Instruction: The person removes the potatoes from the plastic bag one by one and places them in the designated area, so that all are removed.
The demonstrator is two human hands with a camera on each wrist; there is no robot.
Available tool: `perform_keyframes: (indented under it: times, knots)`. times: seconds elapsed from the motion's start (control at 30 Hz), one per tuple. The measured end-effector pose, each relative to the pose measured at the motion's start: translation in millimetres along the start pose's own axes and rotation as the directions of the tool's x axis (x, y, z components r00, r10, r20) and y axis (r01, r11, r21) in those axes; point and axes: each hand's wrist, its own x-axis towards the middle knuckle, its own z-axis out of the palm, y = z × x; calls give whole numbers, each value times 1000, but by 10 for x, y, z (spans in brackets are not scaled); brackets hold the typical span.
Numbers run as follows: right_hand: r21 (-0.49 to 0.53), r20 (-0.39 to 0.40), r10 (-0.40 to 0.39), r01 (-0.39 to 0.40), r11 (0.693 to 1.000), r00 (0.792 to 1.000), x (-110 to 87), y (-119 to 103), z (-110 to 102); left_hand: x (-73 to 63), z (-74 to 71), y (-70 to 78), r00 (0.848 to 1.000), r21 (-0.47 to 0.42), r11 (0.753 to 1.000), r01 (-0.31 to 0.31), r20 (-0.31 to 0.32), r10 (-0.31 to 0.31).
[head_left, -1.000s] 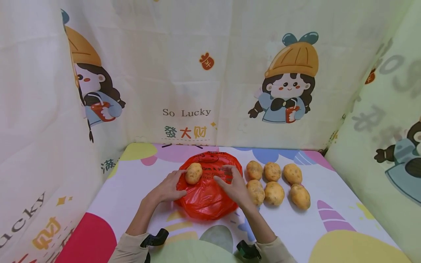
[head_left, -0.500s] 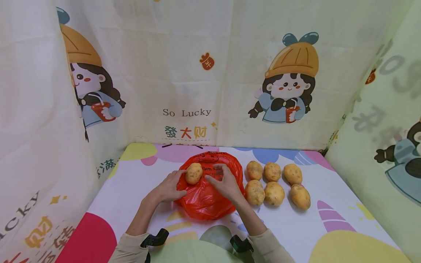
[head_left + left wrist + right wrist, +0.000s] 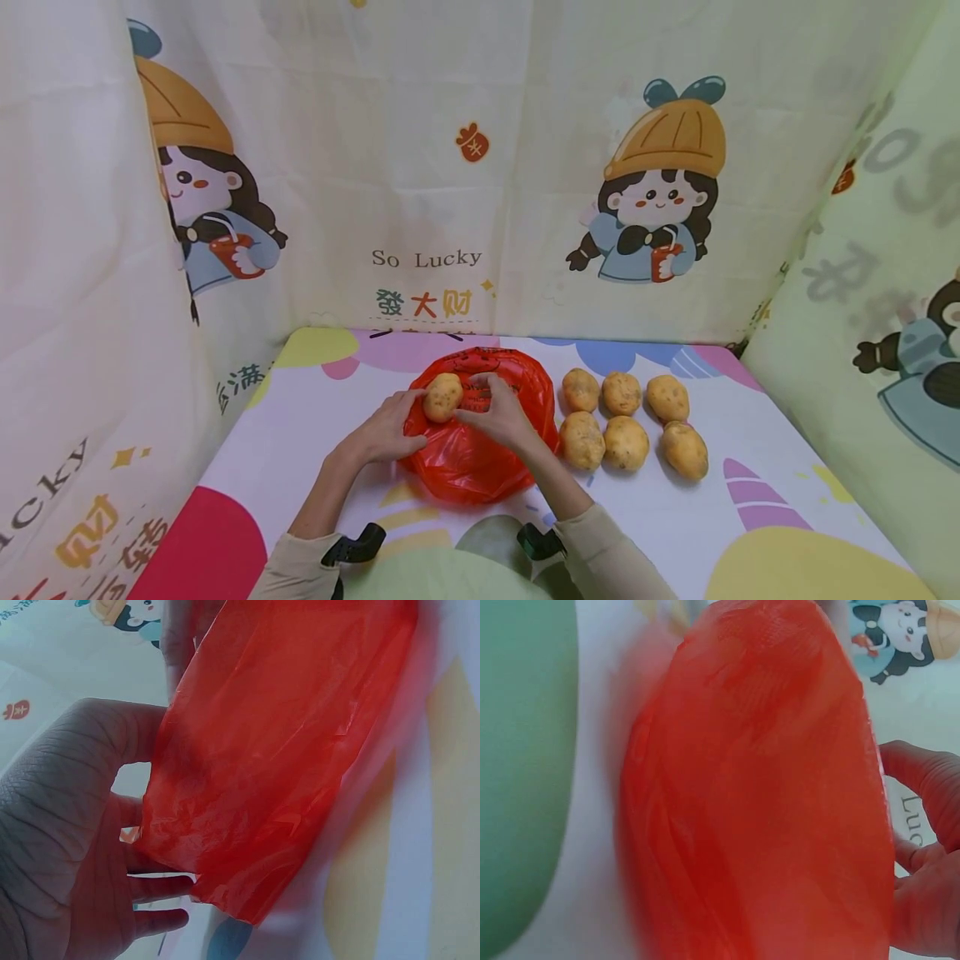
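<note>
A single potato (image 3: 443, 397) lies within the mouth of a red plastic bag (image 3: 480, 475), toward its left side. The left hand (image 3: 384, 429) is at the bag's left rim, thumb and fingers spread apart, its fingertips right at the potato's left edge. In the left wrist view, bag film (image 3: 262, 772) covers part of that hand's thumb and fingers. Over the bag, the right hand (image 3: 501, 414) reaches in from the right. Its fingers are bent and parted from the thumb, with the thumb tip close to the potato's lower right side. The bag wall (image 3: 765, 787) fills most of the right wrist view.
Several more potatoes (image 3: 626, 443) lie in two rows just right of the bag. The table cover (image 3: 322, 417) has a colourful pattern. Printed cloth walls (image 3: 525, 208) enclose the back and both sides.
The right hand has moved left across the bag, from its right side to beside the potato. The left hand, the potato in the bag and the potatoes at right stay in place.
</note>
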Motion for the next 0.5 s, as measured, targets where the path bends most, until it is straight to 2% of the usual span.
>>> perform_keyframes:
  times: [0.5]
  knots:
    - [-82,46,-27,31,996,999,206,-37,118,-9,1,-13,1000,-12,1000,-8,-3,8]
